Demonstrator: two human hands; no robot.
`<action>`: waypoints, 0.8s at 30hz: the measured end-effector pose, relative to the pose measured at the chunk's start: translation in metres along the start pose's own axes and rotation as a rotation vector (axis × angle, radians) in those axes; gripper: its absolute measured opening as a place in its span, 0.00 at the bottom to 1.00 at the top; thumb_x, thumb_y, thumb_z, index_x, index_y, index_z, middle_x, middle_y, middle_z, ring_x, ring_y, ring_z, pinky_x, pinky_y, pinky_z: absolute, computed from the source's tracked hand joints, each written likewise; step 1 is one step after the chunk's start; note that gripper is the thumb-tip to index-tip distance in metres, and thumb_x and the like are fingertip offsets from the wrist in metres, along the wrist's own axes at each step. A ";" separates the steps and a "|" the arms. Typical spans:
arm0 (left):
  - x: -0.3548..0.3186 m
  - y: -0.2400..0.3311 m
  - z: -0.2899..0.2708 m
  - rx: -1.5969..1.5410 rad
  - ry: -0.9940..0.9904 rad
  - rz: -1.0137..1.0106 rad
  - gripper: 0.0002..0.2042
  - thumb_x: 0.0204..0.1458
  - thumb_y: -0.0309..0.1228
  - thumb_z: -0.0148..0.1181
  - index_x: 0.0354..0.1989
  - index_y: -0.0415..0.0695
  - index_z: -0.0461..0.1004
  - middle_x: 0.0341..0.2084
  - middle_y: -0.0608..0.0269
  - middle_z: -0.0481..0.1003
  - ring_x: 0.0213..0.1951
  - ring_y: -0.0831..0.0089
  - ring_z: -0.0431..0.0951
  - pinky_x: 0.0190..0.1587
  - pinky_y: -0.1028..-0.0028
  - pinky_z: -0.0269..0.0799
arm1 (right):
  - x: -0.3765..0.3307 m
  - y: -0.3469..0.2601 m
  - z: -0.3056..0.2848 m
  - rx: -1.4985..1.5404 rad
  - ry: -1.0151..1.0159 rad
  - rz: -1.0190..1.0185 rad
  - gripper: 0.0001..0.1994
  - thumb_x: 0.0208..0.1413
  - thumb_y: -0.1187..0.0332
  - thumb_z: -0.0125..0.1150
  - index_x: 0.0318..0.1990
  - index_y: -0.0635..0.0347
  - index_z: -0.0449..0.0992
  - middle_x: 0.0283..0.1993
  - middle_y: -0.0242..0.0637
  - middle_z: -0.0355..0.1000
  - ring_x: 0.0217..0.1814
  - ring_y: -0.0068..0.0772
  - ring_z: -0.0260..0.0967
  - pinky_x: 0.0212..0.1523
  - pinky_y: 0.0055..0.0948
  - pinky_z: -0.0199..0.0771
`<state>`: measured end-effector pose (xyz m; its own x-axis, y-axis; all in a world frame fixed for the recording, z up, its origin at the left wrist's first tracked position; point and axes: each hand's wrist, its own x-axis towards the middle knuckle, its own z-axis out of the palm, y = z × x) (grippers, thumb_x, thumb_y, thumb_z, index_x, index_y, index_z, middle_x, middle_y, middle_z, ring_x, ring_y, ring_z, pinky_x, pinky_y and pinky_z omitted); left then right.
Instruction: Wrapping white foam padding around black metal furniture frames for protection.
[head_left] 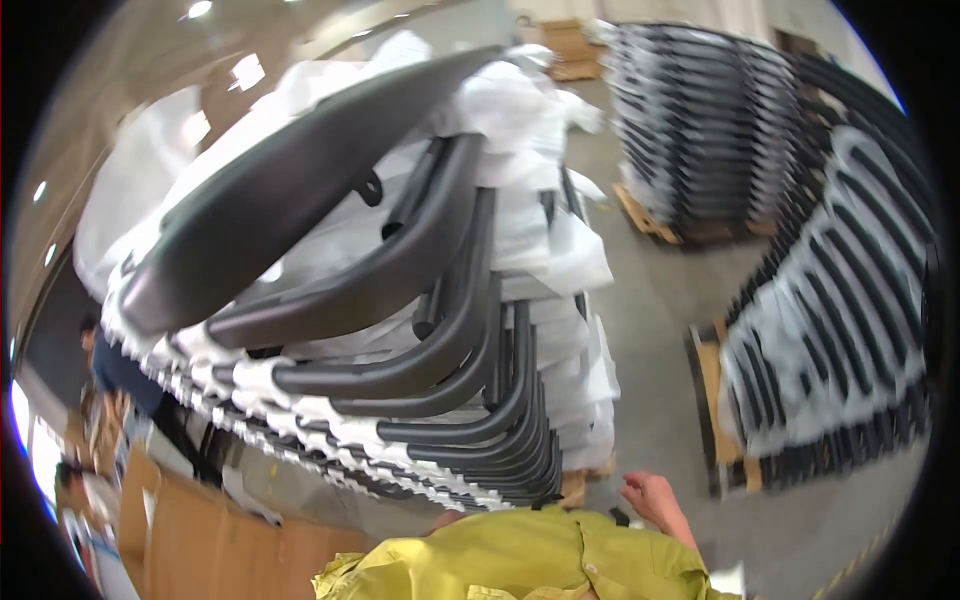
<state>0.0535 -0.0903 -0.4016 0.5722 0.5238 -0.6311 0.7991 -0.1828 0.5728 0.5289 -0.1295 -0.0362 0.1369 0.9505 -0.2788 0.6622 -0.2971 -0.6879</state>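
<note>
A tall stack of black curved tubular metal bars (400, 375) rises right in front of me, with white foam wrap (520, 135) between the layers. The topmost bar (270, 190) is wide and smooth, with a small tab on its underside. My right hand (652, 497) hangs to the right of the stack's near end, apart from it, fingers loosely bent and nothing in them. Of my left hand (447, 519) only a sliver of skin shows above my yellow shirt, close to the stack's lower edge; its fingers are hidden.
Another wrapped stack of black bars (700, 130) stands on a wooden pallet (645, 212) at the back right. More wrapped bars (830, 310) rest on a pallet at the right. Cardboard boxes (220, 540) are at the lower left, near a person in dark clothes (140, 375).
</note>
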 end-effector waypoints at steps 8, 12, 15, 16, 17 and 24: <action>-0.017 0.149 0.077 -0.214 0.697 -0.390 0.09 0.41 0.34 0.51 0.32 0.52 0.74 0.26 0.61 0.74 0.31 0.67 0.74 0.35 0.69 0.68 | 0.089 0.025 -0.067 -0.124 -0.315 -0.553 0.13 0.43 0.64 0.57 0.35 0.62 0.73 0.27 0.44 0.72 0.30 0.37 0.71 0.31 0.29 0.70; -0.086 0.294 0.003 -0.415 0.818 -0.600 0.07 0.41 0.35 0.51 0.24 0.53 0.75 0.23 0.61 0.74 0.29 0.67 0.75 0.32 0.68 0.68 | 0.096 -0.002 -0.068 -0.065 -0.733 -0.344 0.17 0.45 0.62 0.58 0.45 0.48 0.71 0.48 0.48 0.65 0.55 0.49 0.55 0.53 0.55 0.51; -0.141 0.370 -0.014 -0.762 1.136 -0.611 0.15 0.46 0.41 0.50 0.16 0.45 0.72 0.12 0.60 0.70 0.24 0.69 0.74 0.27 0.70 0.68 | 0.092 -0.030 -0.048 -0.071 -0.738 -0.578 0.15 0.43 0.65 0.59 0.37 0.65 0.72 0.29 0.40 0.73 0.28 0.25 0.70 0.28 0.24 0.70; -0.154 0.390 -0.022 -0.948 1.227 -0.591 0.18 0.48 0.43 0.49 0.14 0.43 0.71 0.09 0.60 0.69 0.21 0.71 0.73 0.25 0.71 0.67 | 0.095 -0.035 -0.046 -0.100 -0.760 -0.602 0.15 0.43 0.65 0.59 0.37 0.65 0.72 0.29 0.40 0.73 0.28 0.25 0.70 0.28 0.24 0.70; -0.162 0.401 -0.026 -0.977 1.247 -0.597 0.18 0.48 0.43 0.49 0.14 0.43 0.71 0.09 0.60 0.69 0.21 0.71 0.73 0.25 0.71 0.67 | 0.100 -0.037 -0.042 -0.136 -0.802 -0.623 0.15 0.42 0.65 0.59 0.37 0.64 0.72 0.29 0.41 0.73 0.28 0.28 0.71 0.29 0.25 0.70; -0.286 0.472 -0.058 -1.054 1.992 0.638 0.24 0.56 0.36 0.36 0.08 0.40 0.66 0.07 0.60 0.67 0.13 0.70 0.67 0.37 0.67 0.67 | 0.120 -0.067 -0.019 -0.589 -0.851 -0.941 0.15 0.42 0.63 0.58 0.36 0.62 0.72 0.31 0.44 0.72 0.32 0.40 0.70 0.33 0.33 0.70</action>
<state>0.2566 -0.2777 0.0798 -0.7161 0.5785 0.3904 -0.0469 -0.5980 0.8001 0.5152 0.0062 -0.0112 -0.8693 0.3606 -0.3380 0.4920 0.6968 -0.5219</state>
